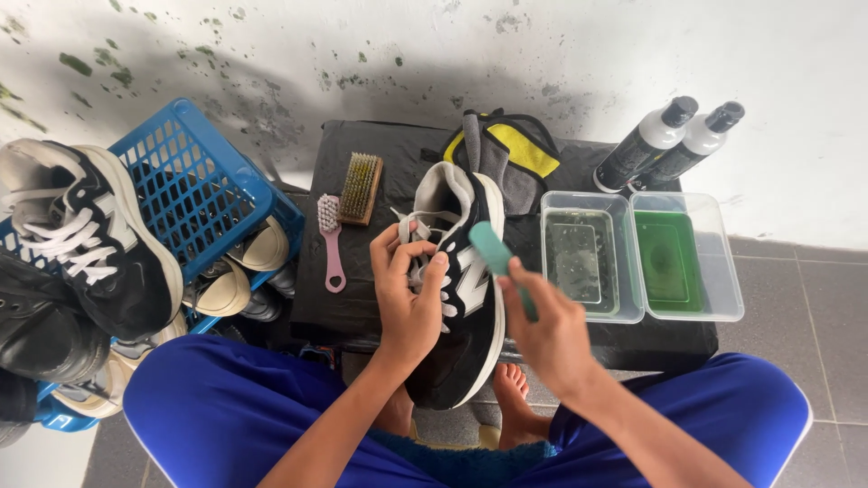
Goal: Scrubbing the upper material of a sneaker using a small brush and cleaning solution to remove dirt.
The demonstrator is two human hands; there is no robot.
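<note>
We sat before a low table (362, 312), holding a sneaker (461, 298) over its near edge between our left hand (409, 294), gripping the laced side, and our right hand (547, 334), which held a brush (500, 260) against the shoe's right side. To the left of the sneaker a wooden brush (361, 187) and a small handled brush (331, 239) lay side by side on the table, a folded cloth (506, 154) lay behind the shoe, and two tubs (640, 256) sat side by side to its right with two bottles (667, 145) lying behind them. Left of the table stood a crate (194, 185) with shoes in it, and another sneaker (86, 235) rested on its near left rim.
</note>
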